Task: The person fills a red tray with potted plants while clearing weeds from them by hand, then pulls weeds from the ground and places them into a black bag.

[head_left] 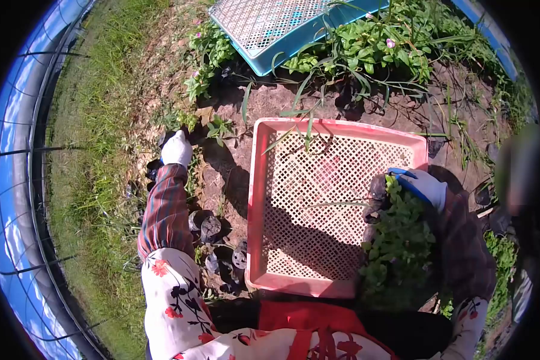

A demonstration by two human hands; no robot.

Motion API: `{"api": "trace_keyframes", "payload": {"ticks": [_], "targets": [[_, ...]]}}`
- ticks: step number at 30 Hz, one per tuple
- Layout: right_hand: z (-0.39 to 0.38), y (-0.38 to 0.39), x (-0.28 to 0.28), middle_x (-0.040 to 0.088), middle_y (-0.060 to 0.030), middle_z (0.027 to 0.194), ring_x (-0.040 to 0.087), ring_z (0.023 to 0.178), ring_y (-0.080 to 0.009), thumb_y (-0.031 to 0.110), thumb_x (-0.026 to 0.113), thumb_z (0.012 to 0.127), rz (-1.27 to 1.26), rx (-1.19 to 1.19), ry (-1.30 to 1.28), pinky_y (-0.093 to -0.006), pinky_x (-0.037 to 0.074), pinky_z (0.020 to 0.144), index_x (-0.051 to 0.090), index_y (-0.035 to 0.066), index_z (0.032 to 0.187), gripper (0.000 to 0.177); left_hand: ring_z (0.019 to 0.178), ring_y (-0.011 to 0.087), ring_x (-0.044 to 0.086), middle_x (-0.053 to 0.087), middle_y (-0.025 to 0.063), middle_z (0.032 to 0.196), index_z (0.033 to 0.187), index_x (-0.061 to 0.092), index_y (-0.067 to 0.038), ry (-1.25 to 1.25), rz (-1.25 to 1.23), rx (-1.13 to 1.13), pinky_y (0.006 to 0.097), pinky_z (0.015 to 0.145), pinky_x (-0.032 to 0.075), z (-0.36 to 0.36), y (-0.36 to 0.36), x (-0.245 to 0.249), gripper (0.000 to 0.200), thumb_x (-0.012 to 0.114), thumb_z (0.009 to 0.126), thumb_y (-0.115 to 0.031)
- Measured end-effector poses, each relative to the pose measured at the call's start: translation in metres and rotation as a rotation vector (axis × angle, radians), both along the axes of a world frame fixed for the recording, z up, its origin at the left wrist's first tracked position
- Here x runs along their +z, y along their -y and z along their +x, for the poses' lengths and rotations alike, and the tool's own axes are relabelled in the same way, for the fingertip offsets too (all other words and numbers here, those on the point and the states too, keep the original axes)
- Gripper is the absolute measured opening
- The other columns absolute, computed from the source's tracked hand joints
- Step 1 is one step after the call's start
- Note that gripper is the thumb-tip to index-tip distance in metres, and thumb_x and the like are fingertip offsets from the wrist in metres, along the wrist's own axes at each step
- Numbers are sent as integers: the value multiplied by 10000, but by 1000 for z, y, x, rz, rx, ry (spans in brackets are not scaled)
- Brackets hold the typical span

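Note:
My left hand (177,150), in a white glove, reaches to the ground left of the crate. Its fingers look closed beside a small leafy plant (184,119) and dark plastic pots (154,168); what they grip is hidden. My right hand (427,186), in a white and blue glove, is at the right side of a pink plastic crate (259,204). Its fingers curl against a potted seedling (393,185) among the green plants there. Black plant bags (375,198) lie on their sides in the crate, their leaves pointing right.
A blue crate (261,63) with a pale lattice base stands beyond, among flowering plants (378,45). Several black bags (210,229) sit on the soil left of the pink crate. Grass (90,198) and a wire fence (33,150) border the left.

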State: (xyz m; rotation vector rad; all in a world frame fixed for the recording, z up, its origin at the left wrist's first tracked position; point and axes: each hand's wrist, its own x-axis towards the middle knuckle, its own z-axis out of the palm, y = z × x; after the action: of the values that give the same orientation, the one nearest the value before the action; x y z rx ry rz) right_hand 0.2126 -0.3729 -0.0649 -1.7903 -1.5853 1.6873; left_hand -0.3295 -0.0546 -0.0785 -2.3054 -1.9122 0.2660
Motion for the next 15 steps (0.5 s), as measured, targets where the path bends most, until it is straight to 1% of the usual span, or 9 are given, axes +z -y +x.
{"api": "trace_keyframes", "payload": {"ticks": [1,3,5,6,8,9,12,13,15], "targets": [[0,0,1,591,-98,1064,557,966,-170,332,406,931,6,-4,-8,-288,422,847,472,39,1239,430,818,361,598,617,206,841,962,549,-60,-66,-23,111,453,735,468,-39,-1,4,253,531,773,-226],[0,-2,3,593,-95,1036,557,930,-157,332,422,926,-21,7,105,-275,427,818,494,39,1217,418,810,353,594,600,186,834,984,542,-53,-295,-181,205,443,721,475,-69,6,35,274,551,756,-203],[2,-2,-2,593,-97,1045,557,937,-159,327,429,925,-65,-33,54,-275,426,823,500,36,1210,413,807,343,592,576,171,867,990,535,-55,-211,94,16,436,706,479,-47,12,44,266,557,752,-172],[2,-4,-5,592,-99,1053,557,944,-160,323,436,923,-105,-82,3,-276,425,829,506,34,1203,408,750,348,594,551,159,914,1056,520,-98,-77,173,-161,417,648,490,-26,8,42,313,590,777,-221],[-4,-5,7,589,-98,1072,551,969,-158,312,444,921,-54,-93,-66,-274,419,849,504,31,1204,404,761,348,588,556,162,939,1047,513,-113,59,114,-360,427,625,480,35,2,34,294,562,808,-277],[-7,-6,11,586,-96,1091,545,994,-155,301,452,919,-5,-109,-132,-272,413,868,503,27,1206,400,750,349,590,568,153,941,1083,509,-118,180,190,-448,435,630,479,65,0,24,335,557,817,-315],[-9,-9,11,576,-88,1125,525,1032,-145,282,465,916,-62,-176,-115,-268,393,909,497,19,1212,398,765,348,599,593,194,864,1251,420,-60,253,264,-232,437,667,481,130,-29,-5,593,555,800,-421],[-8,-9,11,576,-88,1125,525,1032,-145,282,465,916,-68,-182,-103,-268,393,909,497,19,1212,398,788,356,605,612,206,880,1263,401,-32,283,202,-90,440,696,480,143,-43,-10,617,555,797,-407],[-9,-8,11,572,-89,1136,514,1049,-143,285,463,917,-77,-196,-104,-270,380,930,491,13,1218,406,818,361,609,625,207,901,1225,427,-22,296,304,-63,445,726,477,143,-74,-30,556,541,803,-366]]}}
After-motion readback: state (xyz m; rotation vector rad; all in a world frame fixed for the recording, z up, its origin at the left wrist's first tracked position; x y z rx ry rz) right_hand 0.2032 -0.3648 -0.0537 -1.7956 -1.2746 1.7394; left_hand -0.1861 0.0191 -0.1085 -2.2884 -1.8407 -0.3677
